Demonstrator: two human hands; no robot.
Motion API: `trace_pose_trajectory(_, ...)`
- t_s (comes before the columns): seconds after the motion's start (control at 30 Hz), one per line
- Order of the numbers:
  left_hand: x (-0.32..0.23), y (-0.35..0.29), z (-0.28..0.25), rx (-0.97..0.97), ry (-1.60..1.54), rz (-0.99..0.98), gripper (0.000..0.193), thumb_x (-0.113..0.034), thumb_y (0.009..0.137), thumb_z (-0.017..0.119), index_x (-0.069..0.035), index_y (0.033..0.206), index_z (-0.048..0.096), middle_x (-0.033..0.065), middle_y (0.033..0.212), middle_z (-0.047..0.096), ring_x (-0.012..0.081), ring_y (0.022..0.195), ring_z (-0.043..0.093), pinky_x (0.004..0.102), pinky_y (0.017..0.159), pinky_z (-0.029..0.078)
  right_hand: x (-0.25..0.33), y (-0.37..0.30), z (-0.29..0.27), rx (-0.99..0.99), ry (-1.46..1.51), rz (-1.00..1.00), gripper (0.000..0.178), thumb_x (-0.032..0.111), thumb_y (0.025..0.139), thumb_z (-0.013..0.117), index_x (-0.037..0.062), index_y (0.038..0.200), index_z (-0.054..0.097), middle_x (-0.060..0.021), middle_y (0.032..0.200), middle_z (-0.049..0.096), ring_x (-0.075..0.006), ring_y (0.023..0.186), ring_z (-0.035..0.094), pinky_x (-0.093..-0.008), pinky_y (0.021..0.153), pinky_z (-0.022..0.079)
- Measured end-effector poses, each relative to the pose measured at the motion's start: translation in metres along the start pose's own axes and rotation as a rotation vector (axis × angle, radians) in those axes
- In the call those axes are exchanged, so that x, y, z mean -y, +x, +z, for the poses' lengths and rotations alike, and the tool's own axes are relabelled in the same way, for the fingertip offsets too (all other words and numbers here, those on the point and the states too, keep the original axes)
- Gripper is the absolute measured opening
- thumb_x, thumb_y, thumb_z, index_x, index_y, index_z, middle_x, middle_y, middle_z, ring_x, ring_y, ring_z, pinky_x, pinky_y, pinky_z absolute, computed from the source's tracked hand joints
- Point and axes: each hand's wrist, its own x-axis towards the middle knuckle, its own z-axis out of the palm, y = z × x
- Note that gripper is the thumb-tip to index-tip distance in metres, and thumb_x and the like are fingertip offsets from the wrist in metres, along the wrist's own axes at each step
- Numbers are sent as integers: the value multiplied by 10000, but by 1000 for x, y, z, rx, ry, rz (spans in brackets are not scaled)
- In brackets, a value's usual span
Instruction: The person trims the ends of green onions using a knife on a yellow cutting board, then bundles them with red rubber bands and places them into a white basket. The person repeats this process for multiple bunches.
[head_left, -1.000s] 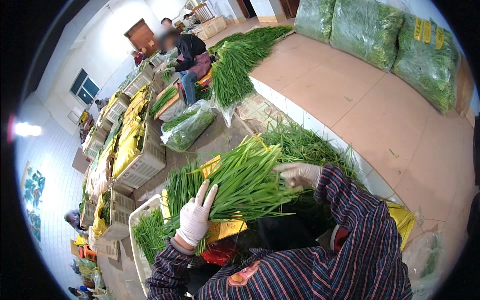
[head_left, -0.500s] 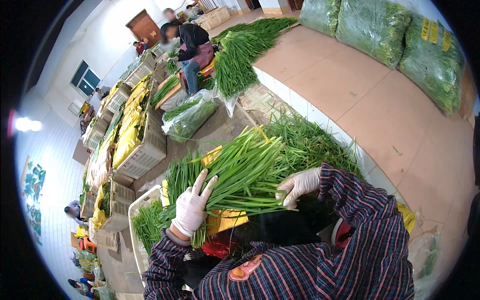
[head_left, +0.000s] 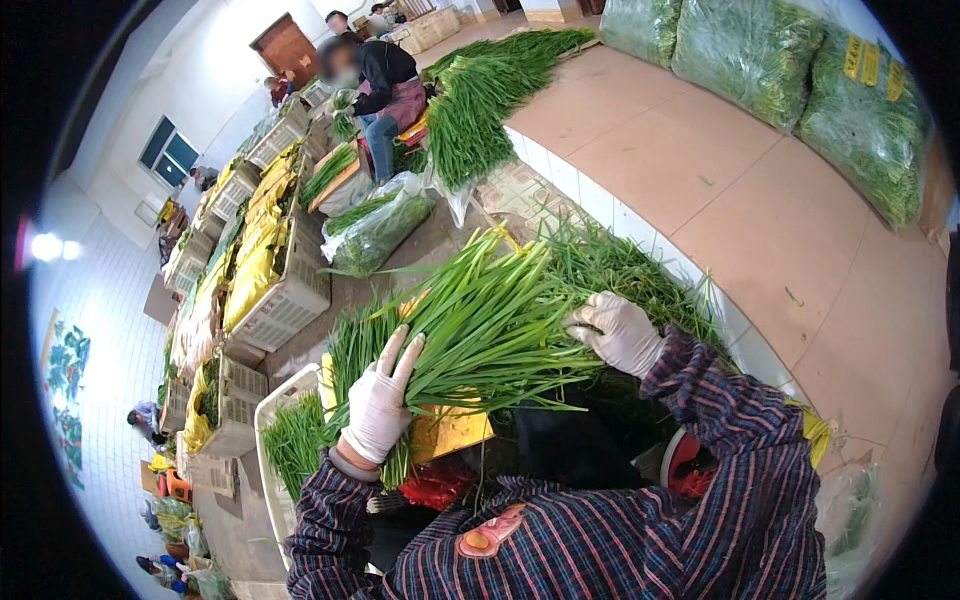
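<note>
A large loose bunch of garlic chives (head_left: 485, 330) lies slantwise in front of me, above a yellow board (head_left: 452, 432). My left hand (head_left: 378, 400), in a white glove, holds its left side with two fingers stretched apart over the leaves; the thumb is hidden. My right hand (head_left: 615, 335), gloved too, is at the right edge of the bunch. Its fingers are bent closed on some leaves there, though the exact grip is partly hidden. A yellow tie (head_left: 515, 243) shows at the far end of the bunch.
More chives (head_left: 630, 270) are heaped behind my right hand, beside a tiled ledge (head_left: 720, 190). A white crate (head_left: 272, 440) with chives stands at my left. Stacked crates (head_left: 285, 290) and a filled plastic bag (head_left: 380, 228) lie beyond. A co-worker (head_left: 385, 85) sits farther back.
My right hand has moved up and away from me along the bunch's right edge. The bunch has shifted slightly away and left, its leaf ends fanning out; my left hand stays nearly in place.
</note>
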Motion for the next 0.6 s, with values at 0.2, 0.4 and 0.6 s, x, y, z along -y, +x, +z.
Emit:
trace_pose_trajectory(0.2, -2, 3, -5, -21, -33, 11, 817, -122, 595, 744, -149, 1335, 398, 109, 1367, 391, 328, 922, 575, 381, 741, 497, 15, -2, -1, 147, -469, -270, 311, 160, 799, 539, 241, 1090, 614, 19, 609, 449, -146, 618, 488, -310, 548, 391)
trace_pose_trajectory(0.4, -14, 11, -14, 39, 10, 42, 808, -138, 591, 740, -163, 1329, 414, 91, 1352, 412, 310, 860, 587, 376, 703, 503, -13, 2, 49, 36, -113, -307, 157, 187, 870, 503, 160, 906, 654, -38, 609, 554, -186, 505, 545, -324, 519, 507)
trace_pose_trajectory(0.6, -12, 13, -18, 55, 201, 116, 775, -17, 583, 650, -191, 1312, 449, 77, 1336, 430, 260, 703, 555, 355, 614, 499, -49, 18, 13, 765, -379, 515, 293, 190, 919, 393, 20, 1028, 606, -129, 710, 649, -217, 516, 575, -358, 546, 523)
